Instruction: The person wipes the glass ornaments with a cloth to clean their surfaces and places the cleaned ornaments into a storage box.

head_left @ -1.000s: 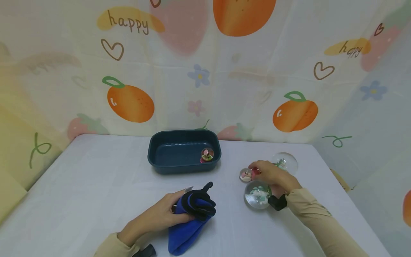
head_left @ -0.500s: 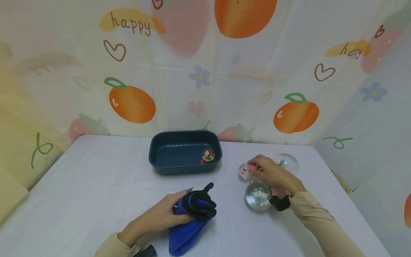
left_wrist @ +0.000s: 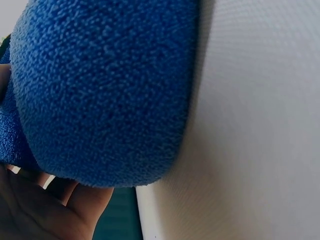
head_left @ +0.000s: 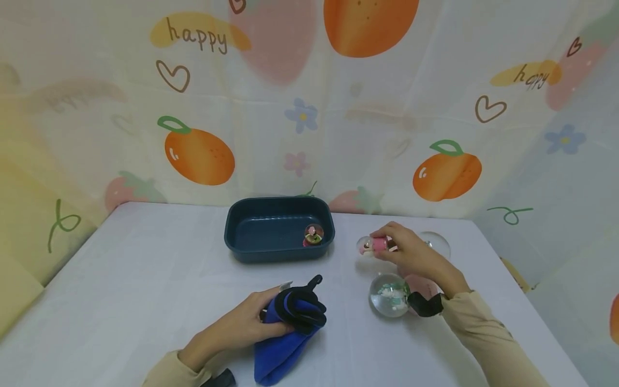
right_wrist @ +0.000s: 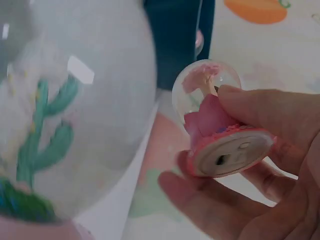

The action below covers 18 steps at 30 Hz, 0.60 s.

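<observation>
My right hand (head_left: 411, 252) holds a small snow globe (head_left: 369, 245) by its pink base, tipped sideways and raised a little over the table. In the right wrist view, a pink tree shows inside its dome, and the thumb and fingers grip the base, whose pale underside faces the camera. Beneath the right wrist lies a large snow globe (head_left: 389, 295) on its side; the right wrist view shows a green cactus in it. My left hand (head_left: 242, 320) grips a bunched blue cloth (head_left: 285, 349) with black trim, resting on the table.
A dark teal tray (head_left: 271, 257) stands at the back middle, with another small snow globe (head_left: 314, 234) at its right end. A further large clear globe (head_left: 439, 243) is partly hidden behind the right hand. A printed curtain (head_left: 367, 172) hangs behind the white table (head_left: 145, 285).
The right hand has lifted the small snow globe off the table and moved it slightly away from me. The left hand and the blue cloth stay as they were.
</observation>
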Each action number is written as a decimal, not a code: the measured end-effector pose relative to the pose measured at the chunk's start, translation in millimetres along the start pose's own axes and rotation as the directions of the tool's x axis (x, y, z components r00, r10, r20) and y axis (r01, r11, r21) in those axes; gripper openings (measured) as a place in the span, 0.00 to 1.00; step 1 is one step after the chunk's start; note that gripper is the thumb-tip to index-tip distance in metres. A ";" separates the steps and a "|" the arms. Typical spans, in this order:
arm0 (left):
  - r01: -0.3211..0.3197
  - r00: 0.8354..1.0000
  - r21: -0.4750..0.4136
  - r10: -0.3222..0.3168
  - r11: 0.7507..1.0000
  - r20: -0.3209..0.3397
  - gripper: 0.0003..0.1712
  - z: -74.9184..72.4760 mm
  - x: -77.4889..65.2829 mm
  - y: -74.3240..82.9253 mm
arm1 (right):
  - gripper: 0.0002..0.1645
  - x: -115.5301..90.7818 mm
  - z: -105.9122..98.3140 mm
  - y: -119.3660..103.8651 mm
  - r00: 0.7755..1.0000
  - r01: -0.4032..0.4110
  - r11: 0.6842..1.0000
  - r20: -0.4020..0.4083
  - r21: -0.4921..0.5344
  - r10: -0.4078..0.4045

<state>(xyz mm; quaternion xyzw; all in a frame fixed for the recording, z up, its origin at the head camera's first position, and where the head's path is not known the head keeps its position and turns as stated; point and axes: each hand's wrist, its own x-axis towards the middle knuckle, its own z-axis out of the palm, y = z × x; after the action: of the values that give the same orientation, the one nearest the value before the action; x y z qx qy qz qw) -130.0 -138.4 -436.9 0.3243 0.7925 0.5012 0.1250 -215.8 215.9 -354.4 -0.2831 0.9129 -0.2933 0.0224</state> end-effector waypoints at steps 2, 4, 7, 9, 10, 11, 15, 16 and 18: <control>0.012 1.000 -0.009 -0.012 1.000 0.005 0.22 -0.2 0.3 0.1 | 0.21 -1.6 1.6 -5.0 1.000 0.009 1.000 -0.015 0.019 -0.008; 0.027 1.000 -0.011 -0.027 1.000 0.007 0.23 -0.4 0.6 0.5 | 0.20 -3.1 4.6 -9.1 0.999 0.009 0.999 -0.033 0.051 -0.007; 0.040 0.999 -0.006 -0.040 0.999 0.005 0.23 -0.5 0.4 1.2 | 0.20 -6.2 9.5 -15.0 0.998 -0.001 0.995 -0.062 0.100 0.007; 0.039 0.999 -0.002 -0.039 0.999 0.003 0.23 -0.4 0.0 1.5 | 0.20 -8.5 12.8 -18.7 0.997 -0.016 0.992 -0.076 0.126 0.026; 0.037 0.999 -0.001 -0.037 0.999 0.004 0.23 -0.3 -0.1 1.8 | 0.20 -9.8 14.4 -20.7 0.996 -0.019 0.991 -0.088 0.136 0.031; 0.036 0.999 -0.002 -0.036 0.999 0.003 0.23 -0.1 -0.2 2.1 | 0.20 -11.2 15.9 -22.6 0.994 -0.019 0.990 -0.103 0.141 0.034; 0.033 0.999 -0.003 -0.033 0.999 0.004 0.23 0.6 -0.1 2.4 | 0.20 -16.7 23.5 -28.8 0.987 0.004 0.986 -0.162 0.169 0.023; 0.029 1.000 -0.002 -0.029 1.000 0.003 0.23 0.9 -0.1 2.2 | 0.20 -18.3 26.0 -29.7 0.985 0.014 0.984 -0.173 0.176 0.017; 0.024 1.000 -0.001 -0.024 1.000 -0.001 0.23 1.6 -0.1 1.9 | 0.21 -22.3 31.4 -31.5 0.982 0.029 0.981 -0.189 0.193 0.008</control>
<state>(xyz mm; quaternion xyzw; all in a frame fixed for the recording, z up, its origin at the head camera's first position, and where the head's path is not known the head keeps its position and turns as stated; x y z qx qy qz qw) -128.3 -136.8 -436.0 0.3144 0.7961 0.5003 0.1305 -174.7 190.3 -365.9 -0.2556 0.8762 -0.4068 -0.0382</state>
